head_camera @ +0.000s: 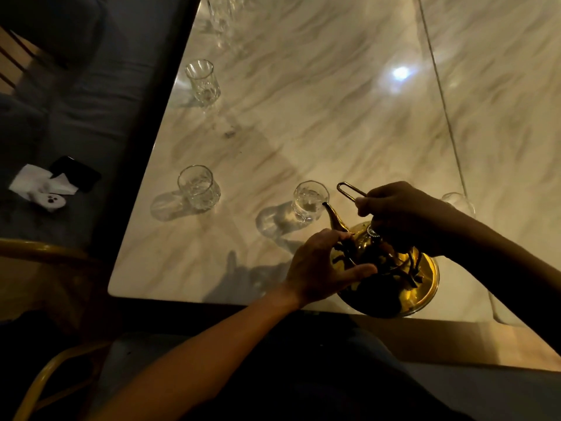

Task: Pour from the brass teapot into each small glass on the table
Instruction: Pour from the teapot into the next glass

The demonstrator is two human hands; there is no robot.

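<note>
The brass teapot (391,275) sits at the near edge of the marble table (318,110), its spout tip touching the rim of a small glass (308,202). My right hand (403,214) grips the teapot's thin wire handle above the lid. My left hand (321,265) rests against the teapot's body below the spout, fingers partly spread. Another small glass (198,187) stands to the left, a third (203,82) farther back. A glass (460,202) peeks out behind my right wrist. More glasses (221,13) blur at the far edge.
The table's dark left edge borders a grey cushioned seat (76,95) holding a black phone (76,173) and a crumpled white tissue (41,186). A yellow chair frame (39,247) curves at the lower left. A seam (440,95) runs across the tabletop on the right.
</note>
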